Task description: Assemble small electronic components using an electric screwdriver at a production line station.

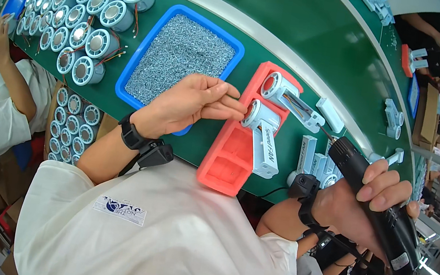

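Observation:
My right hand (pixel 357 204) is closed around a black electric screwdriver (pixel 358 174). Its thin bit meets the end of the open handle of a light-blue handheld fan (pixel 297 110), where wires show inside. That fan lies in the upper slot of a red holder (pixel 217 154). In the slot below rests a second handheld fan (pixel 266 149), its handle pointing toward me. My left hand (pixel 202 101) has its fingers stretched out, tips at the round head of this second fan; whether they touch is unclear. No object shows in that hand.
Left of the holder, a blue tray (pixel 122 81) is full of small screws. Many round motor housings (pixel 98 41) with wires stand at the far left. Light-blue handle parts (pixel 307 155) lie right of the holder. Other people work nearby at the green table (pixel 303 25).

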